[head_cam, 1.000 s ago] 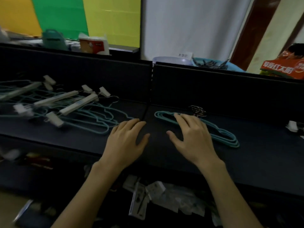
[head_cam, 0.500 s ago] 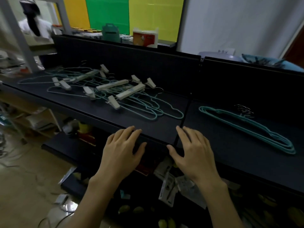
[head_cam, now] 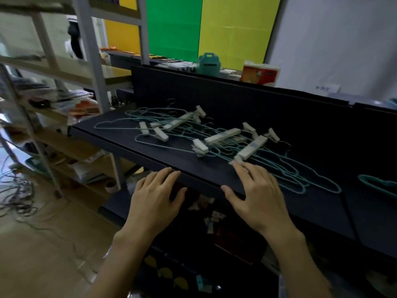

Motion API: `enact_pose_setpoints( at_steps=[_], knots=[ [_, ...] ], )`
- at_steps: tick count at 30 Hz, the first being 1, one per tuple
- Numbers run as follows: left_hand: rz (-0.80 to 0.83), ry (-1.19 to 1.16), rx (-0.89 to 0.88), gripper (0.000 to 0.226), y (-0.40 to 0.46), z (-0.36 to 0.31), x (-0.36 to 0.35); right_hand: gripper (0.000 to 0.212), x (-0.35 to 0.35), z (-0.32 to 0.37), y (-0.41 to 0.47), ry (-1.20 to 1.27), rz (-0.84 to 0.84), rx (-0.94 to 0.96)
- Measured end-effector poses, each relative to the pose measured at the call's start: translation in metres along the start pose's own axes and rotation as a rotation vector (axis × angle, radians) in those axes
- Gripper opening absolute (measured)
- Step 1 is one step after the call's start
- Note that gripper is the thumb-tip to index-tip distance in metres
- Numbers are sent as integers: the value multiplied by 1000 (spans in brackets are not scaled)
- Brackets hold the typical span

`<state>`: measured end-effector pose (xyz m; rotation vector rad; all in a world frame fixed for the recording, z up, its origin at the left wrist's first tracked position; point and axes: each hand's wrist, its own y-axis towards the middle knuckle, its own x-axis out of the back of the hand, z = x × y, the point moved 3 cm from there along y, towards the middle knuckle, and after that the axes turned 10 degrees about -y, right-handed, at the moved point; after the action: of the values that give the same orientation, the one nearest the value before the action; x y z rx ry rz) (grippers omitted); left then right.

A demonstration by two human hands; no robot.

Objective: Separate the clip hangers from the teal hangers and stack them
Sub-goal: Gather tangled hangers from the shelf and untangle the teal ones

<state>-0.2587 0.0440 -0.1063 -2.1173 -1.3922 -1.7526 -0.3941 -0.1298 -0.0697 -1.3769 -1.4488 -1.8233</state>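
Nearest the camera, the left hand [head_cam: 154, 198] hovers at the near edge of the dark shelf [head_cam: 133, 143], fingers straight and spread, holding nothing. The right hand [head_cam: 255, 194] is just to its right, fingers extended and empty, its fingertips [head_cam: 240, 168] reaching to the near end of the closest white clip hanger [head_cam: 250, 149]; whether they touch cannot be told because of blur.

Beyond the hands, the mixed pile [head_cam: 214, 138] lies across the middle of the shelf: white clip hangers lie among and over the loose teal hangers [head_cam: 300, 175]. At the far right edge, a separate stack of teal hangers [head_cam: 378, 183] is partly in view.

Procedure for the step judged in hand, picking one hanger from the pile:
1. Grip the nearest clip hanger by its white bar, not by a clip.
2. Hold down the teal wires with the left hand.
3. Lift slowly; hooks may snag neighbouring wires.
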Motion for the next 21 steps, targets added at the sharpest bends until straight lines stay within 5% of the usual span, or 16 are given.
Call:
enact_pose_setpoints(
  at_steps=[21],
  knots=[
    [26, 45, 98, 61, 162, 216, 14, 57, -106, 131, 220, 153, -33, 63]
  ],
)
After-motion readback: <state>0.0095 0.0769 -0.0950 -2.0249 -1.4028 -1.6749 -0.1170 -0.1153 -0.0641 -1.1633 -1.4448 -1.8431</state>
